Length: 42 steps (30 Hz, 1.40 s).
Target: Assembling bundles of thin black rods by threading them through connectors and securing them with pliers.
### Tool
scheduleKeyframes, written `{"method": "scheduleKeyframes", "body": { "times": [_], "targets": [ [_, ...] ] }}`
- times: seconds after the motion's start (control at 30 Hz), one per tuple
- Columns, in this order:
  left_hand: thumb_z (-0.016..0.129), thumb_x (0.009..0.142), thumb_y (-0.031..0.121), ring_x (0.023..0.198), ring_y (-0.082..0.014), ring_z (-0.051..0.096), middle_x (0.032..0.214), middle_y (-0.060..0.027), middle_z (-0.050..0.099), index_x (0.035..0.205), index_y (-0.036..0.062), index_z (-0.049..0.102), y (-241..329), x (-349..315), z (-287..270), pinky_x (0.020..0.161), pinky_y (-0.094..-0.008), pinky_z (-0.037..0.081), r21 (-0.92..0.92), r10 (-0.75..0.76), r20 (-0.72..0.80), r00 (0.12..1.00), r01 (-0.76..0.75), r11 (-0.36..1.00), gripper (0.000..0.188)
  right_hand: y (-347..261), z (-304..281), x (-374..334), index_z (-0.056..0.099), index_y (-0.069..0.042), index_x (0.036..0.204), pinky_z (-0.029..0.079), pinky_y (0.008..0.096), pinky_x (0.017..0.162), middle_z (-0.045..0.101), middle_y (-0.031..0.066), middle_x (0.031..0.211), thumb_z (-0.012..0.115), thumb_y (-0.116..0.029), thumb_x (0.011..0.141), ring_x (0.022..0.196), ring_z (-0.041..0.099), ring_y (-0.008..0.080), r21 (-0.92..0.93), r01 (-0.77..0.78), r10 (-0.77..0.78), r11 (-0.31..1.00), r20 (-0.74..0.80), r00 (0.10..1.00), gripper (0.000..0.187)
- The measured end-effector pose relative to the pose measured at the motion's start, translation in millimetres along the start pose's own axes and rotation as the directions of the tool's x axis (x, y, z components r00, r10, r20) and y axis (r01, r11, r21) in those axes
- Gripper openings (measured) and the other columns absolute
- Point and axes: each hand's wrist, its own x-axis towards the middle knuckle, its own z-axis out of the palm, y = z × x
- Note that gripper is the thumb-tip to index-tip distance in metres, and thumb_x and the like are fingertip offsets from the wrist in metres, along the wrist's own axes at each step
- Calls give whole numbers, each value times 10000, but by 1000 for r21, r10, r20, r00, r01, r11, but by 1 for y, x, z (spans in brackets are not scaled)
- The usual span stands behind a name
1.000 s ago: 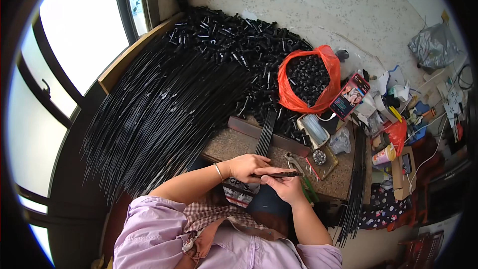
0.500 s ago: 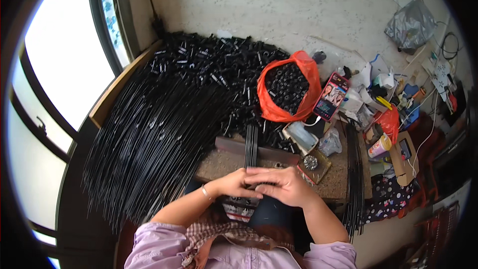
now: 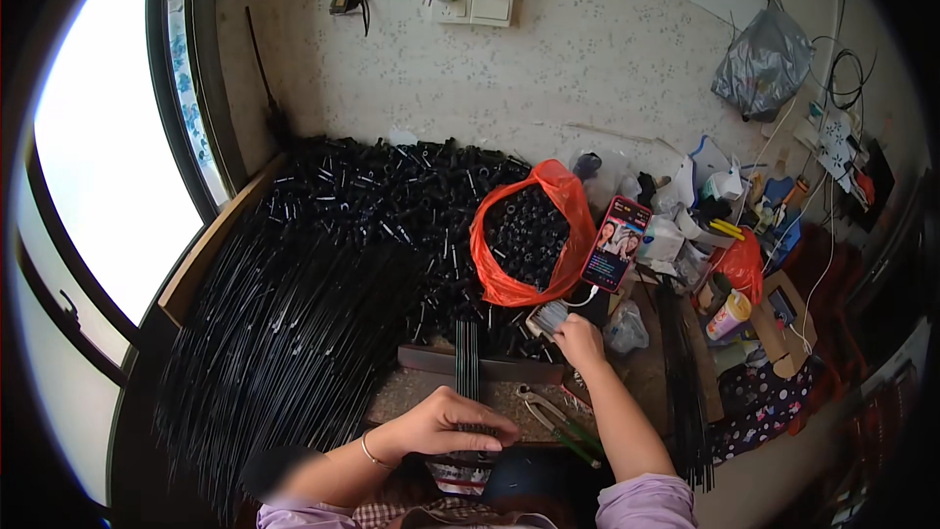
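Presently, head view: left hand (image 3: pixel 446 426) is lying curled, fingers pressed together, over the near end of a small bundle of black rods (image 3: pixel 468 360) on the workboard (image 3: pixel 411 394). Bundle's long axis is running 12 to 6 o'clock. Right hand (image 3: pixel 580 341) is reaching at 1 o'clock, fingertips pinching a small tray (image 3: pixel 548 316). Keeping the rods flat and squared looks advisable.
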Motion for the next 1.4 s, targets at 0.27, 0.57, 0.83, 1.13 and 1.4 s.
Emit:
{"method": "scheduleKeyframes", "body": {
  "times": [0.27,0.57,0.83,1.13,1.4],
  "targets": [
    [563,665,34,706,-193,561,736,-128,574,834,-43,551,-1,6,0,655,-259,437,-2,51,-121,991,-52,999,186,2,-1,-10,554,-36,633,392,306,620,488,72,689,550,-79,619,687,470,221,0,125,-121,992,-266,956,45],
    [549,688,79,664,-166,561,713,-105,576,791,-26,561,-6,-35,2,606,-238,434,118,59,-291,955,-25,993,147,-108,-51,-101,556,-35,784,340,215,457,473,53,643,516,36,645,516,432,128,639,436,-318,634,-298,900,161],
    [555,684,88,629,-171,562,683,-109,573,778,-26,560,-4,-62,20,577,-238,436,170,130,-311,941,-80,982,148,-138,-52,-147,561,-24,800,375,269,507,477,70,661,520,70,579,579,447,203,267,552,-413,790,-434,801,243],
    [581,667,148,639,-209,560,703,-120,568,787,-16,555,3,-78,37,567,-252,432,248,170,-241,956,-108,963,204,-151,-58,-168,568,-32,792,373,262,502,470,65,650,529,78,561,567,445,200,167,642,-528,749,-435,729,259],
    [575,673,179,644,-233,554,702,-130,561,788,-18,549,-7,-87,37,565,-274,430,312,138,-145,980,-87,946,230,-151,-56,-162,555,-33,842,394,270,513,477,55,684,549,30,551,593,459,199,248,716,-615,652,-380,691,298]
  ]
}}
